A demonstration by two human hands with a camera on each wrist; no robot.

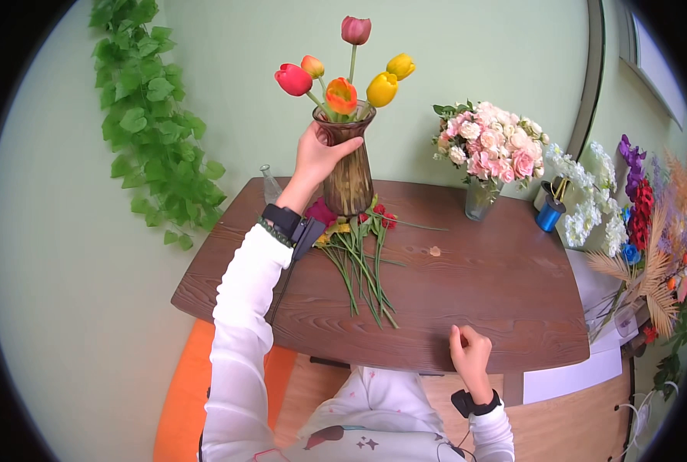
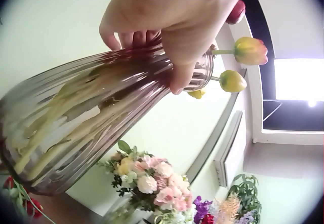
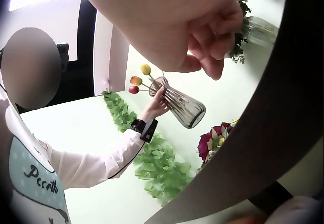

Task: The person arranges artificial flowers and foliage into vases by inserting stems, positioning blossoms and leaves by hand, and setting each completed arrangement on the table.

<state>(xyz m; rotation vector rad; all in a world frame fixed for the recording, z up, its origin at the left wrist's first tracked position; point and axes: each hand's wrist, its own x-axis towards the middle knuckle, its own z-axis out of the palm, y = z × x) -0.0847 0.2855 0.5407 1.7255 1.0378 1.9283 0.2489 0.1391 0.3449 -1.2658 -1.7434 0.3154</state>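
Observation:
My left hand (image 1: 322, 158) grips the ribbed glass vase (image 1: 349, 185) just below its rim, thumb across the front. Red, orange, yellow and dusky pink tulips (image 1: 341, 95) stand in it, and their stems show through the glass in the left wrist view. The vase's base is over the heads of loose flowers (image 1: 359, 242) on the table; whether it touches them, I cannot tell. Near the table's front edge is my right hand (image 1: 472, 356), fingers loosely curled and holding nothing. In the right wrist view the gripped vase (image 3: 185, 105) appears beyond my right hand (image 3: 187, 31).
A small clear bottle (image 1: 270, 185) stands at the brown table's (image 1: 474, 285) back left. Pink and white roses (image 1: 497, 142) in a glass vase and a blue ribbon spool (image 1: 549, 214) are at the back right. More flowers (image 1: 643, 223) stand beyond the right edge; green vines (image 1: 147, 108) hang left.

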